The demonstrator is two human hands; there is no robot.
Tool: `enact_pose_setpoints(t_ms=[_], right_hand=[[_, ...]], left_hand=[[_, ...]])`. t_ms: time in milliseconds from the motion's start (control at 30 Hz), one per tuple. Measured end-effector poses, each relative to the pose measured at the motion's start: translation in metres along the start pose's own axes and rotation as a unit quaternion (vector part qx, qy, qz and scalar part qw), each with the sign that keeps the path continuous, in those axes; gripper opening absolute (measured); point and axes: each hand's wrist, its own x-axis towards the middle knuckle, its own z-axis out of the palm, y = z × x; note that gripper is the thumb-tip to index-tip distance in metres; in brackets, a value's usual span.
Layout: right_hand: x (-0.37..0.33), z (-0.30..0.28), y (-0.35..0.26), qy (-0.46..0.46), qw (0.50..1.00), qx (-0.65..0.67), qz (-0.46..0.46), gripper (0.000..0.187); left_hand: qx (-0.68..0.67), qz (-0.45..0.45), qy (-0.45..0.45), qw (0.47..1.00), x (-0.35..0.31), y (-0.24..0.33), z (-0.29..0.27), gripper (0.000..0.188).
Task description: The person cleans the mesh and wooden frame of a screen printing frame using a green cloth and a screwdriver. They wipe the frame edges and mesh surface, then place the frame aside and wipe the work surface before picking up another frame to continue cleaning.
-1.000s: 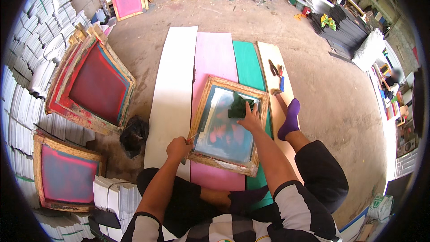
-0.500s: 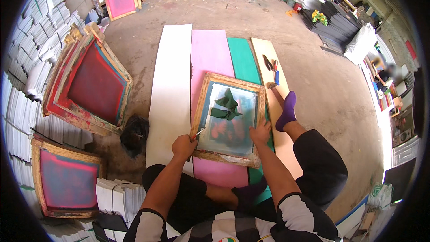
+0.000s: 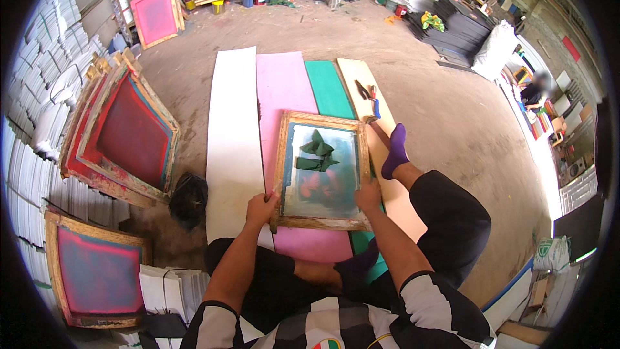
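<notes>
A wooden-framed mesh screen lies tilted slightly over the coloured boards in front of me. Two dark green cloth scraps rest on its bluish, smeared mesh. My left hand is closed at the lower left of the frame; a bit of orange shows by its thumb, too small to make out. Around the frame's lower right side, my right hand is closed. Black-handled pliers and a red-and-blue-handled tool lie beyond, on the cream board.
White, pink and green boards lie side by side under the screen. Other framed screens lean at left by stacked white sheets. A black plastic bag sits beside them. My purple-socked foot is at right.
The screen has turned a little and now sits squarer to me, both hands moving with it. The small orange-handled tool seen at my left hand is now mostly hidden. The view has shifted.
</notes>
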Motion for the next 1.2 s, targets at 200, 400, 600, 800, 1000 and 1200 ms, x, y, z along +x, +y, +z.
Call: enact_pose_setpoints(t_ms=[200,400,600,800,1000,1200], right_hand=[[-0.046,-0.043,-0.100,-0.197,0.911,0.327,-0.153,0.047],[-0.089,-0.060,-0.163,-0.243,0.755,0.605,-0.066,0.038],[-0.102,-0.096,-0.153,-0.045,0.883,0.463,-0.070,0.036],[-0.100,-0.111,-0.155,-0.028,0.894,0.439,-0.089,0.036],[-0.088,-0.095,-0.146,-0.090,0.907,0.398,-0.107,0.031],[-0.034,-0.043,-0.096,-0.012,0.968,0.237,-0.083,0.028]], left_hand=[[-0.402,-0.048,-0.079,0.911,0.008,0.004,0.026,0.045],[-0.602,-0.031,-0.159,0.782,-0.040,0.084,0.034,0.040],[-0.551,0.008,-0.029,0.834,-0.039,0.115,0.045,0.031],[-0.429,0.125,0.021,0.894,-0.015,0.116,0.043,0.028],[-0.338,0.137,-0.123,0.923,0.002,0.107,0.030,0.028],[0.173,0.203,0.199,0.943,0.034,0.033,0.012,0.043]])
